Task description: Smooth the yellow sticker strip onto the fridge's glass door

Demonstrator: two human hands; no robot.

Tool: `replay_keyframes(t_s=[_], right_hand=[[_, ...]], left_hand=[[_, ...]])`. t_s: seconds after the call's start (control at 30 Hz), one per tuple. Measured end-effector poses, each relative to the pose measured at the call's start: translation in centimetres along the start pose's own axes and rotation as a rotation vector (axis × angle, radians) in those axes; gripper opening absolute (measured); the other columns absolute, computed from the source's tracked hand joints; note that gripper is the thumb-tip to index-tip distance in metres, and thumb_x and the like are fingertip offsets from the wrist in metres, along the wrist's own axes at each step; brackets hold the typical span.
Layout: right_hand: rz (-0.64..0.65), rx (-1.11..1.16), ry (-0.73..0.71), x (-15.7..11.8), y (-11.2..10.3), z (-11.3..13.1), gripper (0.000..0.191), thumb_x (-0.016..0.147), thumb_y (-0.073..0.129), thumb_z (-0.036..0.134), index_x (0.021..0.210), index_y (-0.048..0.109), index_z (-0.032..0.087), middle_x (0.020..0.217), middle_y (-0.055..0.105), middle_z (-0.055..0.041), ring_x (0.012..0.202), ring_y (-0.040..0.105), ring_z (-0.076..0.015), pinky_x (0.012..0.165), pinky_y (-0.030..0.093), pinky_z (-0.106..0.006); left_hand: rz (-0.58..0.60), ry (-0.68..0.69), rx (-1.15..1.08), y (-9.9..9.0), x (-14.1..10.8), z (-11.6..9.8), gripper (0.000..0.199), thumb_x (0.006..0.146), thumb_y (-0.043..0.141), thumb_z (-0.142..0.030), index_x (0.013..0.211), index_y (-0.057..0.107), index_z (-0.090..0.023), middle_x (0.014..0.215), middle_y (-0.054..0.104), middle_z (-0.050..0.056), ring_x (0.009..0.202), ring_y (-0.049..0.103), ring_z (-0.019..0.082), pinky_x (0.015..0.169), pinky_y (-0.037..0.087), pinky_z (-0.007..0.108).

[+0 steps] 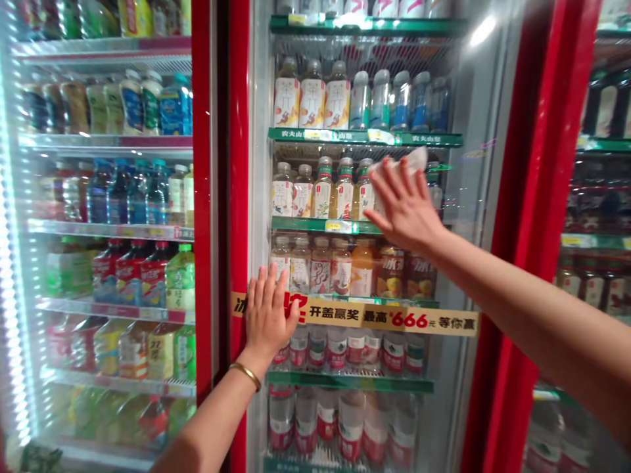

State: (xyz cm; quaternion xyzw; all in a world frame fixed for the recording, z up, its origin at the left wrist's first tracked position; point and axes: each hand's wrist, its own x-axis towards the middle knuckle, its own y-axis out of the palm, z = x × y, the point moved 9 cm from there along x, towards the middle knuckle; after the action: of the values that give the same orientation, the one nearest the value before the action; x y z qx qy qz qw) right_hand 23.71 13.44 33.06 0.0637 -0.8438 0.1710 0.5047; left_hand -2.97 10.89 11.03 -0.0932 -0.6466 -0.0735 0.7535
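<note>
My right hand (pixel 401 200) is spread against the glass door (pixel 483 197) of the middle drinks fridge, in front of the bottle shelves. Beneath its fingers it holds a white tissue (pixel 418 159) to the glass; a corner of it sticks out above the fingertips. Lower down at the left, my left hand (pixel 270 312) lies flat on the same door, fingers stretched and nothing in it. It covers part of the beige printed strip (pixel 394 316) that runs across the glass. A gold-coloured bangle (pixel 245 376) circles the left wrist.
Behind the glass stand several rows of bottles (pixel 300 98) on shelves with green edges (pixel 365 136). Red frames (pixel 239 164) border the door. Another lit drinks fridge (pixel 106 230) is at the left, and part of one more (pixel 599 263) shows at the right.
</note>
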Motion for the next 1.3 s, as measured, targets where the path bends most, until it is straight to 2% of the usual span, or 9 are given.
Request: replay_keyframes(t_s=[0.13, 0.27, 0.33, 0.57, 0.77, 1.0, 1.1, 1.2, 1.3], right_hand=[[-0.085, 0.030, 0.279, 6.5, 0.3, 0.6, 0.089, 0.109, 0.021, 0.074, 0.177, 0.015, 0.016, 0.187, 0.003, -0.0124, 0.173, 0.000, -0.0426, 0.134, 0.003, -0.078], [0.170, 0.086, -0.476, 4.1, 4.6, 14.9, 0.068, 0.112, 0.030, 0.058, 0.175, 0.029, 0.032, 0.184, 0.027, 0.0052, 0.174, 0.011, -0.0268, 0.141, 0.008, -0.065], [0.266, 0.102, -0.719, 2.2, 5.4, 17.4, 0.062, 0.112, 0.031, 0.051, 0.172, 0.034, 0.035, 0.182, 0.030, 0.0100, 0.173, 0.015, -0.0216, 0.143, 0.010, -0.058], [-0.069, 0.077, 0.032, 12.9, 2.9, 10.2, 0.076, 0.110, 0.028, 0.055, 0.178, 0.016, 0.023, 0.187, 0.010, -0.0068, 0.173, -0.003, -0.0406, 0.132, -0.001, -0.082], [0.239, 0.044, -0.755, 6.2, 6.6, 23.4, 0.068, 0.110, 0.028, 0.046, 0.175, 0.027, 0.026, 0.184, 0.028, 0.0029, 0.173, 0.016, -0.0236, 0.142, 0.006, -0.057], [-0.117, 0.154, -0.037, 15.3, 2.8, 9.6, 0.076, 0.110, 0.026, 0.053, 0.179, 0.009, 0.025, 0.187, 0.012, -0.0030, 0.173, -0.003, -0.0386, 0.133, -0.005, -0.080], [-0.077, 0.140, -0.094, 10.5, 3.6, 12.9, 0.075, 0.110, 0.031, 0.049, 0.179, 0.007, 0.030, 0.186, 0.017, -0.0007, 0.174, 0.002, -0.0366, 0.135, -0.002, -0.079], [0.162, 0.101, -0.440, -1.2, 5.7, 18.1, 0.075, 0.110, 0.039, 0.053, 0.178, 0.014, 0.035, 0.185, 0.021, 0.0050, 0.174, 0.011, -0.0271, 0.143, 0.013, -0.061], [0.117, 0.035, -0.170, -9.7, 4.3, 11.0, 0.082, 0.109, 0.044, 0.060, 0.179, 0.010, 0.033, 0.185, 0.020, -0.0015, 0.173, 0.012, -0.0328, 0.139, 0.023, -0.066]], left_hand=[[0.003, -0.004, 0.004, 0.1, -0.1, -0.1, 0.083, 0.103, 0.059, -0.034, 0.176, 0.021, -0.022, 0.181, 0.029, 0.013, 0.172, 0.020, 0.029, 0.141, 0.019, 0.056], [-0.027, -0.015, -0.003, -0.2, -0.2, 0.0, 0.086, 0.103, 0.059, -0.035, 0.176, 0.017, -0.020, 0.181, 0.030, 0.015, 0.172, 0.019, 0.030, 0.141, 0.018, 0.058], [-0.030, -0.015, 0.001, -0.2, -0.2, 0.0, 0.088, 0.102, 0.060, -0.036, 0.176, 0.017, -0.016, 0.181, 0.029, 0.017, 0.173, 0.017, 0.031, 0.141, 0.018, 0.057], [-0.033, -0.014, 0.006, -0.2, -0.3, 0.1, 0.082, 0.102, 0.059, -0.037, 0.173, 0.024, -0.014, 0.178, 0.036, 0.020, 0.172, 0.021, 0.031, 0.141, 0.021, 0.056], [-0.111, -0.002, -0.016, -0.6, -1.0, 0.3, 0.077, 0.099, 0.059, -0.030, 0.169, 0.031, -0.017, 0.168, 0.049, 0.021, 0.167, 0.033, 0.034, 0.136, 0.033, 0.061], [-0.105, 0.000, -0.019, -0.9, -0.7, 0.1, 0.074, 0.100, 0.061, -0.032, 0.168, 0.035, -0.018, 0.164, 0.054, 0.020, 0.167, 0.034, 0.031, 0.136, 0.033, 0.058], [-0.109, 0.011, -0.016, -1.2, -0.6, 0.1, 0.076, 0.100, 0.062, -0.030, 0.170, 0.033, -0.020, 0.170, 0.048, 0.019, 0.170, 0.027, 0.031, 0.139, 0.025, 0.060], [-0.068, 0.005, -0.028, -0.7, -0.3, 0.2, 0.082, 0.100, 0.063, -0.029, 0.174, 0.028, -0.022, 0.178, 0.037, 0.016, 0.172, 0.019, 0.031, 0.141, 0.017, 0.061], [-0.019, -0.010, -0.054, -0.1, -0.1, 0.2, 0.087, 0.100, 0.062, -0.030, 0.176, 0.021, -0.025, 0.181, 0.030, 0.013, 0.172, 0.018, 0.031, 0.142, 0.014, 0.062]])
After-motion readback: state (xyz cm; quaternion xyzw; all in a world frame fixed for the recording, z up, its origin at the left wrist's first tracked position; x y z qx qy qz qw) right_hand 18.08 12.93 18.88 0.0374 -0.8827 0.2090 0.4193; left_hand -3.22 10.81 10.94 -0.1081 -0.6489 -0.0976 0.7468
